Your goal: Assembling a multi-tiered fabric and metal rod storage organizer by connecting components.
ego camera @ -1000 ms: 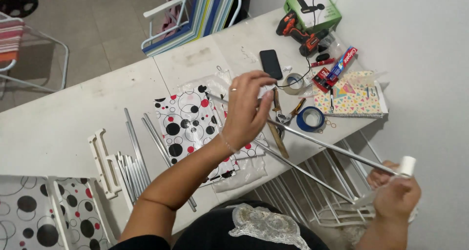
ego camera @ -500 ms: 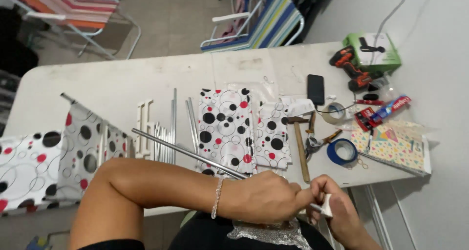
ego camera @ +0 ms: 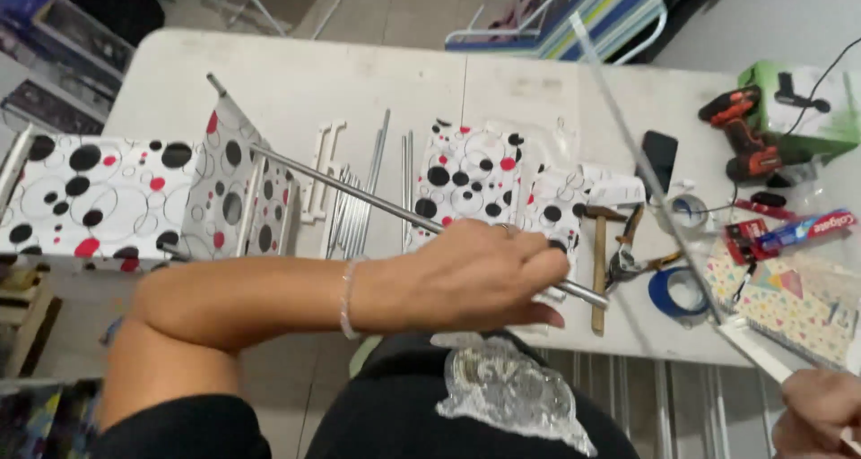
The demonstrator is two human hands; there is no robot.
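While the left hand point(ego camera: 475, 280) clasps a smooth metal tube point(ego camera: 404, 212), the right hand point(ego camera: 821, 414) pinches a white strip point(ego camera: 753, 351).

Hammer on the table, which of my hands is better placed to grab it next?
Left, probably. The left hand is close beside the hammer, though it grips a metal tube; the right hand is farther off, holding a white piece.

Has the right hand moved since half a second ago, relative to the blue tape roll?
Yes. The right hand was left of the blue tape roll, touching the left hand; it now sits to the tape's right, apart.
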